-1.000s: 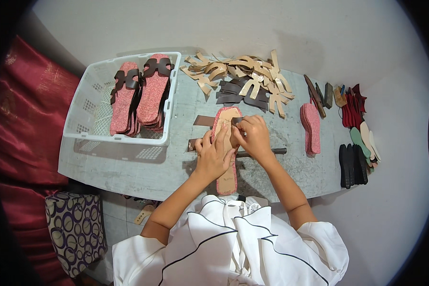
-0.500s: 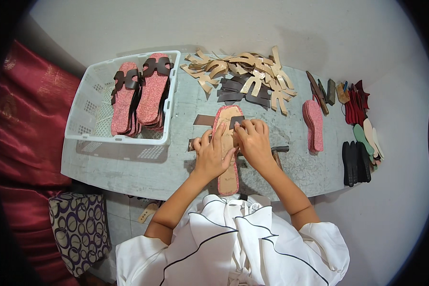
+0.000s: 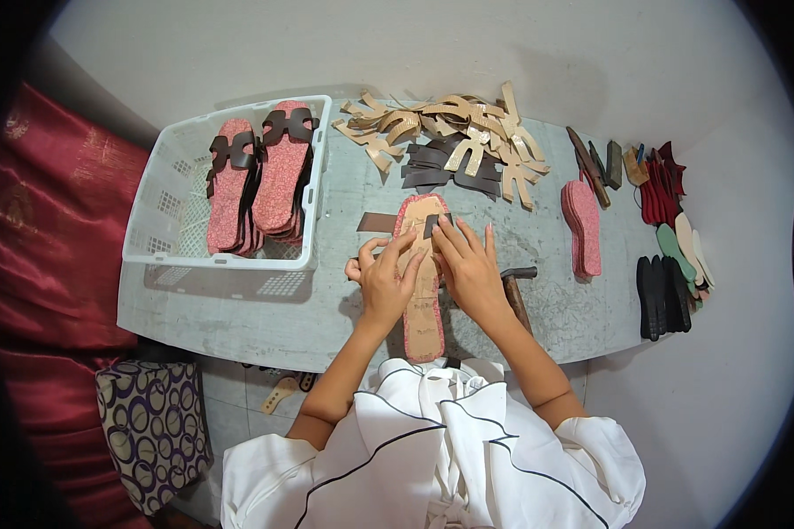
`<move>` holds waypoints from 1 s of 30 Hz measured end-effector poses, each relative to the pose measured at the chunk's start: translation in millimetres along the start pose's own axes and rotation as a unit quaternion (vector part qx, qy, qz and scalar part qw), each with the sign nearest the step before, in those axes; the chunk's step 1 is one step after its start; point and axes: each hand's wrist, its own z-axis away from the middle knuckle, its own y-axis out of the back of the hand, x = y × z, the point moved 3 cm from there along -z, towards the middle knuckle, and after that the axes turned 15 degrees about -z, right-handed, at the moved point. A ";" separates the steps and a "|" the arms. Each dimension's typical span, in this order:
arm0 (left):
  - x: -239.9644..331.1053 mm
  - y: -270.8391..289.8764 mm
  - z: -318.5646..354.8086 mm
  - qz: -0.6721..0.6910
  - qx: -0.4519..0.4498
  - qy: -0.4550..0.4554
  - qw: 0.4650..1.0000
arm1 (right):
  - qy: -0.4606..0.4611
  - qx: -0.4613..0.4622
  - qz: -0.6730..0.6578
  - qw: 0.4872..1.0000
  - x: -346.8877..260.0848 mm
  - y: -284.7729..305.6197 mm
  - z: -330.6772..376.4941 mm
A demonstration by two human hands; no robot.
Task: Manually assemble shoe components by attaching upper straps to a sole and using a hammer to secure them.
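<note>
A sandal insole (image 3: 424, 322) with a tan underside and pink rim lies lengthwise in front of me. A dark brown strap (image 3: 377, 222) sticks out from its left side, and a dark strap end (image 3: 429, 227) is folded onto its upper right part. My right hand (image 3: 472, 275) rests at the insole's right edge, its fingers stretched over that folded end. My left hand (image 3: 384, 286) is over the left edge, index finger and thumb apart on the insole. Its other fingers reach left, hiding the lower strap end; whether they grip it is unclear.
A white basket (image 3: 220, 262) with pink sandals stands left. Behind the insole lie tan strap pieces (image 3: 478, 141) and dark strap pieces (image 3: 437, 167). To the right are a hammer (image 3: 517, 300), stacked pink insoles (image 3: 582, 229), black soles (image 3: 662, 300) and hand tools (image 3: 591, 167).
My right fingers have straightened from a bent press over the folded strap end. My left hand has shifted slightly left, its outer fingers now covering the lower strap end that showed before.
</note>
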 end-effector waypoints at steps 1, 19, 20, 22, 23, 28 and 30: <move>-1.4 -0.8 1.6 -0.001 -0.021 0.013 1.000 | 0.000 0.001 -0.007 1.000 0.6 -0.2 -0.4; -34.9 -38.3 2.3 0.407 -0.149 0.237 0.870 | -0.003 0.004 -0.043 0.999 -0.4 -0.1 -3.2; -30.8 -35.1 -0.8 0.416 -0.146 0.201 0.875 | 0.003 0.003 -0.059 0.998 -0.1 0.3 -3.5; -30.5 -32.2 -3.9 0.359 -0.142 0.169 0.907 | 0.002 0.004 -0.068 0.998 1.3 -1.2 -2.9; -30.7 -30.2 -4.8 0.299 -0.137 0.138 0.934 | 0.002 0.004 -0.077 0.997 1.6 -2.1 -2.4; -31.3 -26.9 -5.8 0.251 -0.145 0.096 0.952 | 0.007 0.006 -0.078 0.997 1.7 -1.0 -2.8; -29.5 -24.8 -6.9 0.221 -0.134 0.082 0.962 | 0.007 0.008 -0.081 0.997 1.8 -0.9 -2.6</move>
